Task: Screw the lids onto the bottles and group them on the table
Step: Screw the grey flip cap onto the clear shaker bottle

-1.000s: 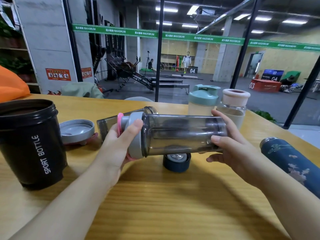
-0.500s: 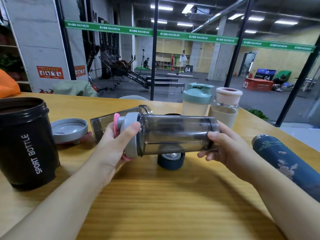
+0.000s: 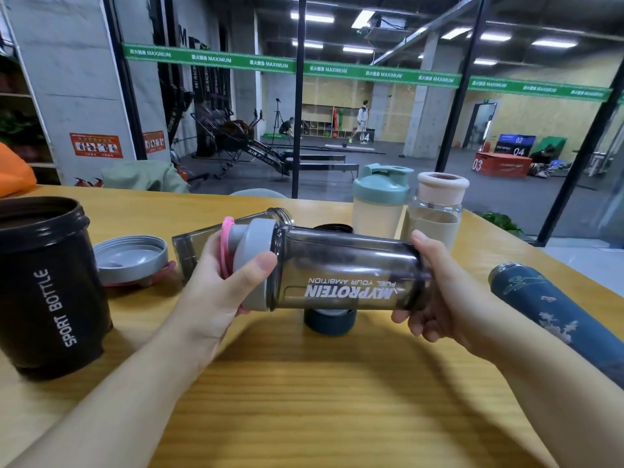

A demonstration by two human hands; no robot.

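Two hands clamped on one smoky shaker bottle [image 3: 344, 275], held crosswise above the wooden table [image 3: 304, 400], long axis running left to right. Left hand [image 3: 216, 292] wrapped round the grey lid [image 3: 258, 265] at the left end, thumb across its rim, pink loop [image 3: 227, 244] at the knuckles. Right hand [image 3: 439, 298] gripped round the base at the right end, fingers curled beneath. Lid end thus nearer the left hand, so any further tightening judged to fall to that wrist. Seemed seated square on the neck, though thread engagement impossible to confirm. Translucent dark plastic, white lettering upside down on the wall.

Beneath it on the table, a small dark blue cap [image 3: 329, 324]. Off to the left, a black sport bottle [image 3: 47, 292] standing open; just beside, a loose grey lid [image 3: 130, 258] lying inverted. At right, a blue patterned flask [image 3: 553, 319] lying on its side. Behind the held shaker, another smoky bottle [image 3: 209, 241] lying uncapped. Farthest back, a green-lidded shaker [image 3: 380, 197] and a pink-capped bottle [image 3: 437, 207], upright and side by side.
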